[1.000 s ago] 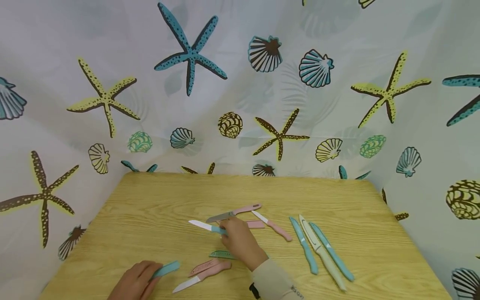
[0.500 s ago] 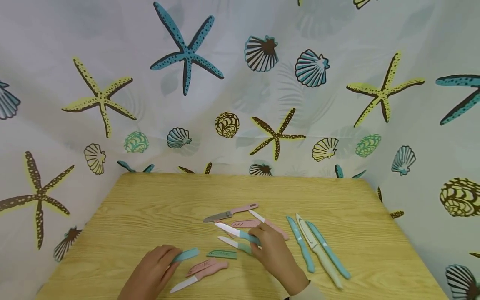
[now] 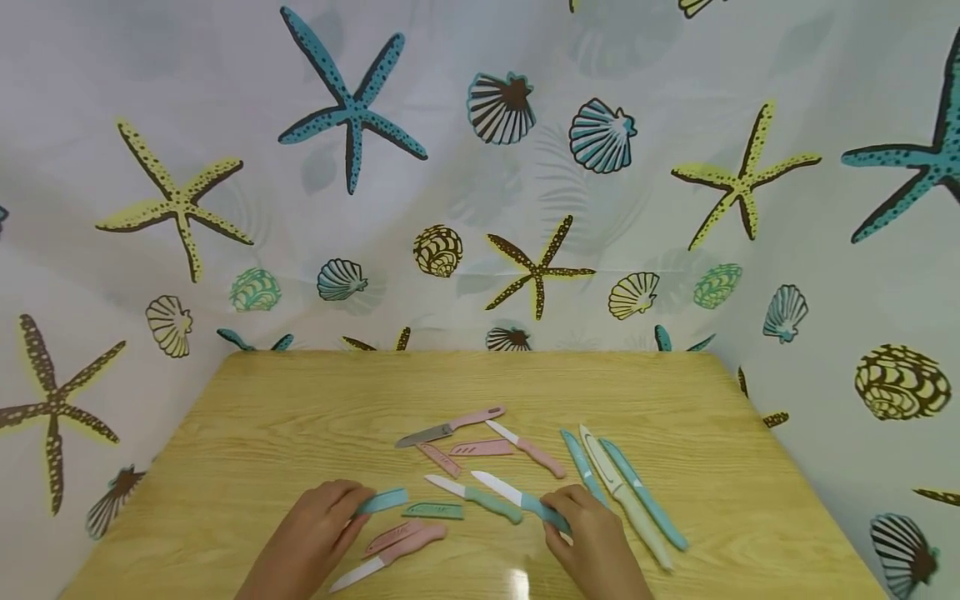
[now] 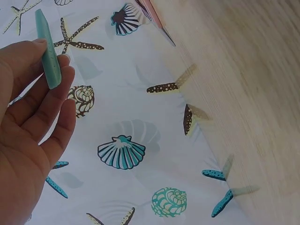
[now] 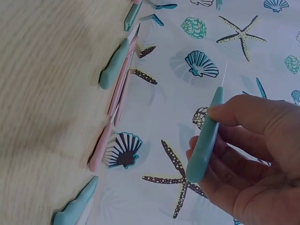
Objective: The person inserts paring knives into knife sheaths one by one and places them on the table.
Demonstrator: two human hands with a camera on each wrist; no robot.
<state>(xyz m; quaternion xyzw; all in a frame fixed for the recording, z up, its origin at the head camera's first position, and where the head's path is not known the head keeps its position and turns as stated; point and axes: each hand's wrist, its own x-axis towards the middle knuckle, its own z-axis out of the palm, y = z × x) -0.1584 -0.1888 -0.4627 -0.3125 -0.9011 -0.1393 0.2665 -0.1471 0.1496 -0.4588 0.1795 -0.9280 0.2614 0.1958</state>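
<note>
My left hand [image 3: 315,529] pinches a light blue knife sheath [image 3: 384,501], which the left wrist view shows between thumb and fingers. In my right hand [image 3: 592,533] is a paring knife [image 3: 542,508] with a blue handle and a bare white blade pointing left, toward the sheath; the two are apart. The right wrist view shows thumb and fingers around its handle [image 5: 205,140]. Between the hands on the table lie a green-handled knife [image 3: 491,503] and a green sheath [image 3: 433,511]. Nearer me, a pink knife [image 3: 414,543] lies beside a pink sheath [image 3: 392,538].
Farther back on the wooden table [image 3: 300,400] lie a grey-bladed pink knife [image 3: 474,418], a white-bladed pink knife [image 3: 540,457] and two pink sheaths [image 3: 482,447]. Right of my right hand lie a cream knife [image 3: 636,512] and two blue ones [image 3: 645,496]. A patterned curtain [image 3: 450,183] surrounds the table.
My right hand has carried the blue knife right and toward me, uncovering the green knife. My left hand has moved right and slightly away from me with the sheath. The view has turned slightly right.
</note>
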